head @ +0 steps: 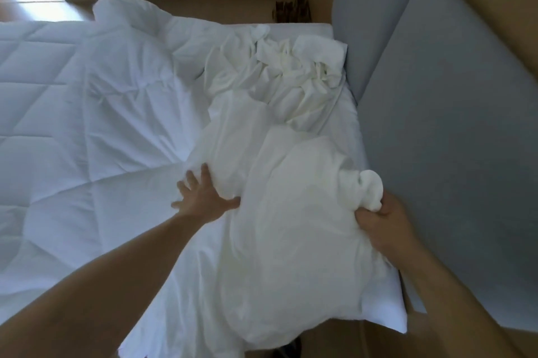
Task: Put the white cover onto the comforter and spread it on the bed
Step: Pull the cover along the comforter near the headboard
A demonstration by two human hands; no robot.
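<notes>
Right hand (pixel 387 220) clamped on bunched white cover (pixel 291 212) — left hand (pixel 201 194) flat, fingers spread, pressing comforter (pixel 102 124).

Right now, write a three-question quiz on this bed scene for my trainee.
1. True or false: the left grip has its fingers spread and grasps nothing.
2. What does the right grip hold? A) a bunched corner of the white cover; B) a phone; C) nothing.
3. Fill in: the bare quilted part of the comforter lies to the ____ of the white cover.

Key: 1 true; 2 A; 3 left.
</notes>
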